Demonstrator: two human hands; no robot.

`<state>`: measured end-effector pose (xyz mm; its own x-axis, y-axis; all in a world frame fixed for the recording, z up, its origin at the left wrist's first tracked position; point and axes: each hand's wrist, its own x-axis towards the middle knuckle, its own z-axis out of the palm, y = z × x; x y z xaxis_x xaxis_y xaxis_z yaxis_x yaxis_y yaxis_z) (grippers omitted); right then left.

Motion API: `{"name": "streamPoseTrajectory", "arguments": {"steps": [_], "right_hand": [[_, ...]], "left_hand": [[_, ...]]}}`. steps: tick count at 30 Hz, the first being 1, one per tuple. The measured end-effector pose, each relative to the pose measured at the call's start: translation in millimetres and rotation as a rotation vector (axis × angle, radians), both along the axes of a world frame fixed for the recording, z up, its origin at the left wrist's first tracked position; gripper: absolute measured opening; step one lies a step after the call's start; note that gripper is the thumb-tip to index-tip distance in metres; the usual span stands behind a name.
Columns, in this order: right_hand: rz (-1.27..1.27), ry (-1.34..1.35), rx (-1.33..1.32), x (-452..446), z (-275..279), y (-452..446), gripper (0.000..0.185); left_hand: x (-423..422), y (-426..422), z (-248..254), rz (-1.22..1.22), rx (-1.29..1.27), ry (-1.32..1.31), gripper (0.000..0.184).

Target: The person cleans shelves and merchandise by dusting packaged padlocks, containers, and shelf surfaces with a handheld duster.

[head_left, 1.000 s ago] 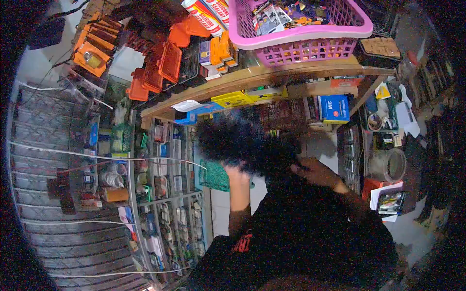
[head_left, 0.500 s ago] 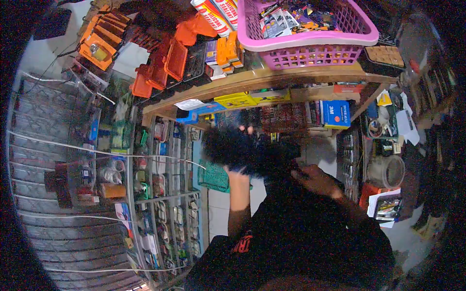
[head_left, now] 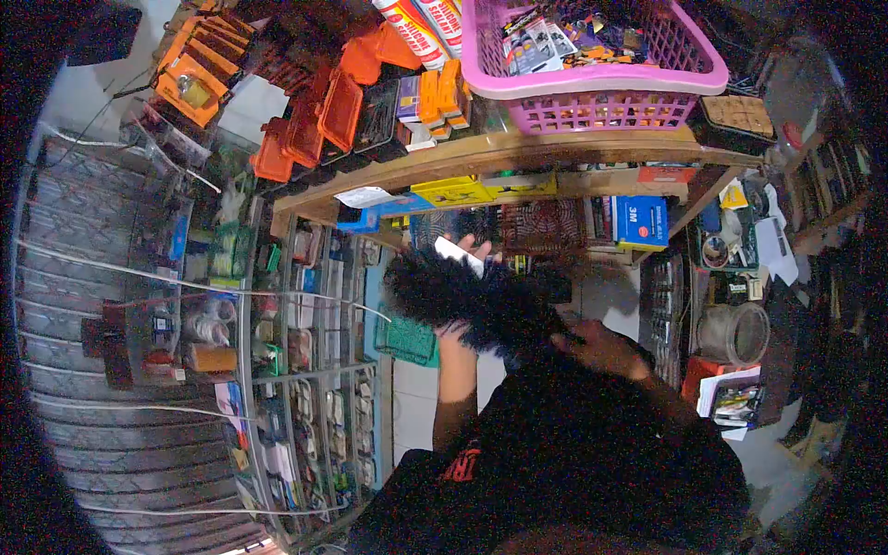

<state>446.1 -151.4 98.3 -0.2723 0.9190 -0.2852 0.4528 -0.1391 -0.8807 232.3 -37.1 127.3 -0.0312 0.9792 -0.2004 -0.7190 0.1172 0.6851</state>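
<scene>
A black fluffy duster (head_left: pixel 462 291) stretches across the space in front of my body. My right hand (head_left: pixel 603 350) is closed around its right end, where the handle is lost against my dark shirt. My left hand (head_left: pixel 453 340) is under the duster's left part, mostly covered by the bristles. Its fingertips come out above them, against a small white flat item (head_left: pixel 460 255) that the hand grips. The duster lies over most of that item, so its kind does not show.
On the wooden shelf (head_left: pixel 518 148) ahead stands a pink basket (head_left: pixel 592 83) full of small packets, with orange bins (head_left: pixel 319 116) to its left. A glass cabinet (head_left: pixel 305 370) stands at left. Below are a green basket (head_left: pixel 407 340) and a blue 3M box (head_left: pixel 640 222). A clear tub (head_left: pixel 733 333) is at right.
The white item in my left hand has come into sight above the duster. The duster has shifted slightly over that hand, and its bristles look less blurred. My right hand has stayed nearly in place.
</scene>
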Motion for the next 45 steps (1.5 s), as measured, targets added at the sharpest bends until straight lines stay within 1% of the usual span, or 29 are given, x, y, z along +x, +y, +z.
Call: {"name": "streamPoseTrajectory", "arguments": {"steps": [1,3,4,5,7,9,10,11,13,14,16,17,18,19,22,24,25,27,28,29,33,34,37,38,39,40,42,43,45], "right_hand": [[-0.033,0.105,0.019,0,0,2,0.050],[-0.008,0.132,-0.144,4,3,6,0.051],[0.005,0.145,-0.225,5,4,8,0.051],[0.110,0.086,-0.177,8,0,9,0.050],[0.314,-0.028,-0.080,11,-13,9,0.051],[0.100,0.058,-0.081,11,-17,14,0.052],[-0.003,0.100,-0.082,10,-14,17,0.053],[0.033,0.108,-0.121,10,-7,17,0.053],[0.107,0.125,-0.197,12,11,18,0.051],[0.171,0.060,-0.186,14,13,19,0.049],[0.287,-0.066,-0.156,19,14,23,0.046],[0.211,-0.017,-0.089,19,4,24,0.045],[0.139,0.031,-0.025,17,-15,26,0.043],[0.071,0.079,0.037,15,-29,25,0.043],[0.277,0.079,0.318,20,-39,18,0.041],[0.149,0.114,0.072,17,-24,17,0.039],[0.086,0.130,-0.051,16,-17,17,0.039],[0.132,0.176,0.143,15,-23,15,0.040],[0.156,0.198,0.241,13,-19,16,0.040],[0.156,0.202,0.175,14,-14,15,0.040],[0.052,0.175,-0.095,7,6,13,0.039],[0.004,0.155,-0.167,6,7,12,0.039],[0.200,0.183,0.148,9,-1,10,0.037],[0.156,0.225,0.103,9,3,10,0.037],[0.110,0.267,0.058,9,10,11,0.036],[0.065,0.309,0.012,9,16,12,0.036],[0.099,0.238,0.092,10,19,13,0.036],[0.120,0.203,0.134,10,20,16,0.036],[0.263,0.117,-0.045,20,13,21,0.035]], "left_hand": [[-5,5,5,-0.287,0.582,-0.266,0.073],[-7,-7,14,-0.072,0.083,-0.691,0.078],[-9,-2,8,-0.190,0.234,-0.562,0.076],[-9,4,4,-0.306,0.383,-0.428,0.074],[0,-1,-2,0.018,-0.034,-0.129,0.069],[-23,1,-21,-0.181,0.210,-0.303,0.069],[-21,-1,-12,-0.163,0.192,-0.471,0.069],[-20,-3,-3,-0.141,0.174,-0.639,0.070],[-18,5,-7,-0.280,0.252,-0.654,0.070],[-9,3,-5,-0.135,0.111,-0.484,0.071],[-11,5,0,-0.195,0.216,-0.462,0.070],[-12,6,3,-0.224,0.270,-0.451,0.070],[-19,4,-1,-0.190,0.198,-0.508,0.070],[-13,4,4,-0.131,0.155,-0.423,0.071],[4,2,12,-0.033,0.046,-0.218,0.074],[-7,7,-3,-0.288,0.296,-0.299,0.066],[12,-5,41,0.013,0.089,-0.207,0.066],[4,-2,24,-0.085,0.105,-0.646,0.072],[1,2,15,-0.188,0.187,-0.423,0.073],[-1,4,8,-0.288,0.265,-0.198,0.075],[6,-4,11,0.140,-0.049,-0.098,0.080],[14,-7,27,0.132,-0.064,-0.135,0.078],[2,-1,-2,-0.343,0.506,-0.152,0.075],[-1,-3,-6,-0.236,0.248,-0.171,0.076],[-4,-5,-8,-0.125,0.171,-0.183,0.076],[3,-8,13,-0.013,0.095,-0.195,0.075],[9,-9,26,0.150,0.022,-0.147,0.071],[0,-6,12,0.045,0.089,-0.201,0.070],[-18,-1,-11,-0.064,0.131,-0.224,0.070]]}}
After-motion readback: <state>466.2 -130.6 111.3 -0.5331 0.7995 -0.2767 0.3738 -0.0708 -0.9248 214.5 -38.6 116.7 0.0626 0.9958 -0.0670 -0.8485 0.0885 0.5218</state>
